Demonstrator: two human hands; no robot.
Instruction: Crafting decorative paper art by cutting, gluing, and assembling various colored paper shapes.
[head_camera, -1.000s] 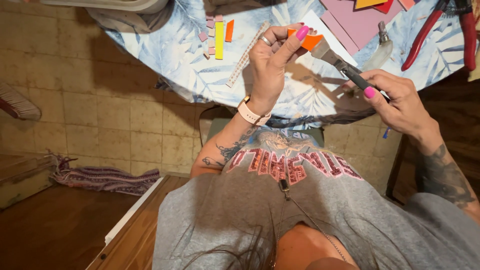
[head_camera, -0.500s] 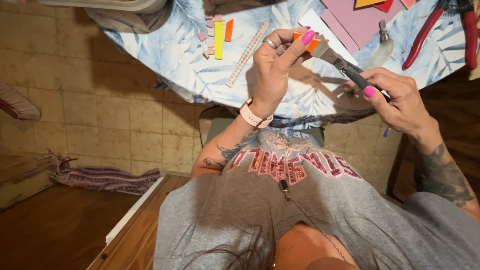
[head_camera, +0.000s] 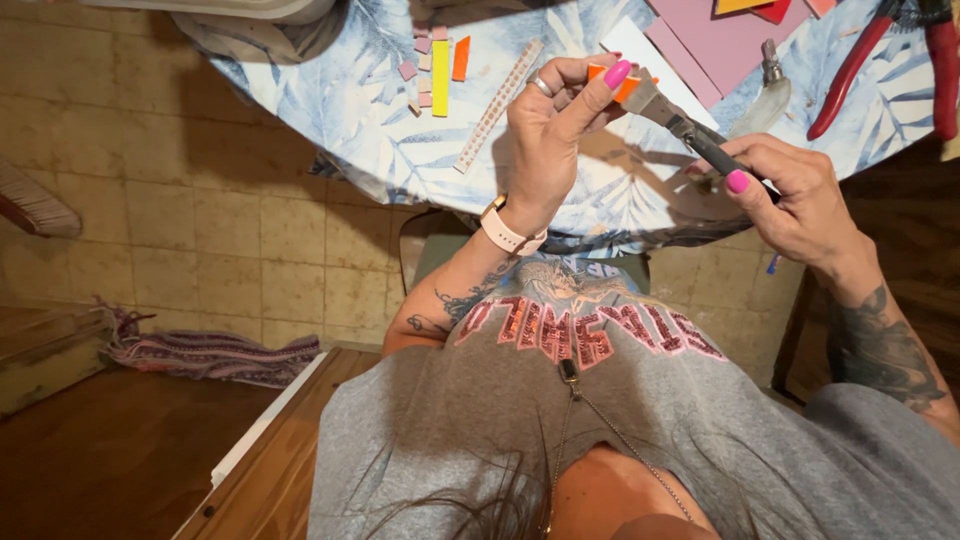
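**Pinching an orange piece against a tool**

Head view: the left hand (head_camera: 555, 130) closes its fingertips on an orange piece (head_camera: 622, 84). Just beside it, the right hand (head_camera: 790, 190) grips a tool (head_camera: 690, 128) whose blade touches the piece, above the bench (head_camera: 340, 110).

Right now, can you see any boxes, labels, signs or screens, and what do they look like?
Shirt print: on the person's grey shirt front, a curved band of red-pink block letters under a pale picture.
No boxes, signs or screens show.
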